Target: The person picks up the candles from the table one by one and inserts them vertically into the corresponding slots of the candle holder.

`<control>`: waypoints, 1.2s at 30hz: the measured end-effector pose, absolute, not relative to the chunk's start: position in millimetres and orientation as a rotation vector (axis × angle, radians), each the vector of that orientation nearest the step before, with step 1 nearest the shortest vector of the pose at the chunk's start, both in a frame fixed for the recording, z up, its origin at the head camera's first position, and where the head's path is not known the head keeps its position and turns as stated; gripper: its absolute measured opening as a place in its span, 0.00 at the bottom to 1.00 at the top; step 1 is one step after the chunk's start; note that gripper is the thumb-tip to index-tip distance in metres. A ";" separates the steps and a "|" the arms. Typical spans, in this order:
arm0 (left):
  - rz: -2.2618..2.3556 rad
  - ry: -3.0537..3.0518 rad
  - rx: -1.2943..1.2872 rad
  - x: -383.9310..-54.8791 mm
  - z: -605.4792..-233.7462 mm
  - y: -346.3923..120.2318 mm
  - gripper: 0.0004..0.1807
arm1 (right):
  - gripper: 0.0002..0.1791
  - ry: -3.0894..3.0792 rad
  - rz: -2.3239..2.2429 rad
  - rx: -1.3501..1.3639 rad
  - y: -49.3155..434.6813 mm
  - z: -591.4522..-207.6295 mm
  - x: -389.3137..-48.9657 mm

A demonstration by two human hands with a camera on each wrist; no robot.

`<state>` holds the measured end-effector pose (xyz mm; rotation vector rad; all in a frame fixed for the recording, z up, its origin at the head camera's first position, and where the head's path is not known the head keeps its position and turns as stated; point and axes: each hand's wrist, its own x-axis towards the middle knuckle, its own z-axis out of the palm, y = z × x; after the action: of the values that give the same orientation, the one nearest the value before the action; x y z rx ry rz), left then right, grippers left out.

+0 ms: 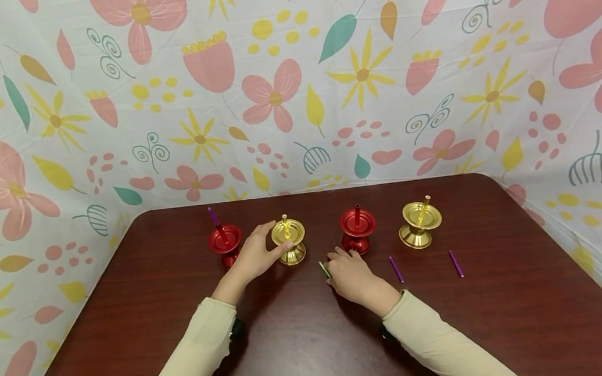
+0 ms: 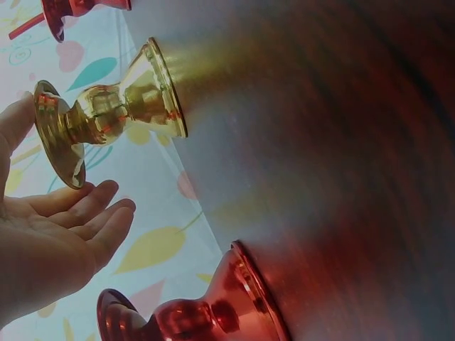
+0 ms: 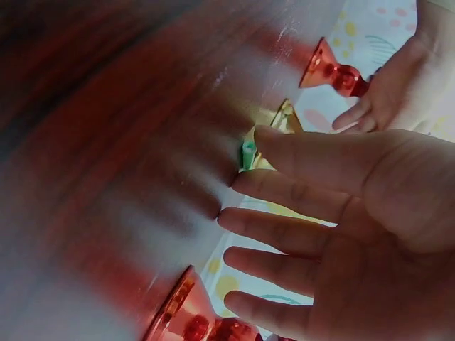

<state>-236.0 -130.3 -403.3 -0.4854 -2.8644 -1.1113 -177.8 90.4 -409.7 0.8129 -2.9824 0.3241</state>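
My left hand (image 1: 255, 256) spans the dish of a gold candle holder (image 1: 292, 255), thumb at the near rim and fingers along its left side. In the left wrist view, this gold candle holder (image 2: 106, 114) stands between thumb and fingers. Lower down and to the right, my right hand (image 1: 353, 277) pinches a thin green candle (image 1: 325, 269) at the tabletop. The right wrist view has the green candle (image 3: 248, 153) by the thumb tip, the other fingers stretched out. Just beyond that hand stands a red candle holder (image 1: 357, 223) with a bare stem.
At the left, another red candle holder (image 1: 225, 238) bears a purple candle (image 1: 212, 216). A second gold holder (image 1: 420, 217) stands at the right. Two purple candles (image 1: 396, 269) lie on the brown table (image 1: 301, 339). Behind hangs a flowered cloth (image 1: 297, 136).
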 end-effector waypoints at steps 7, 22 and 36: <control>-1.100 -2.865 -0.487 -236.6 -403.8 -129.8 0.39 | 0.11 -2.854 0.291 0.812 89.7 -413.4 -178.8; -1.110 -2.858 -0.481 -236.4 -403.7 -129.5 0.39 | 0.19 -2.780 0.190 0.757 82.9 -413.7 -179.0; -1.109 -2.887 -0.456 -235.7 -401.8 -127.9 0.39 | 0.13 -2.854 0.162 0.849 84.3 -410.2 -179.0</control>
<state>-235.7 -127.9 -401.8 -0.4557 -2.8874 -1.1086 -179.0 84.3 -410.2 0.8487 -2.8543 0.1623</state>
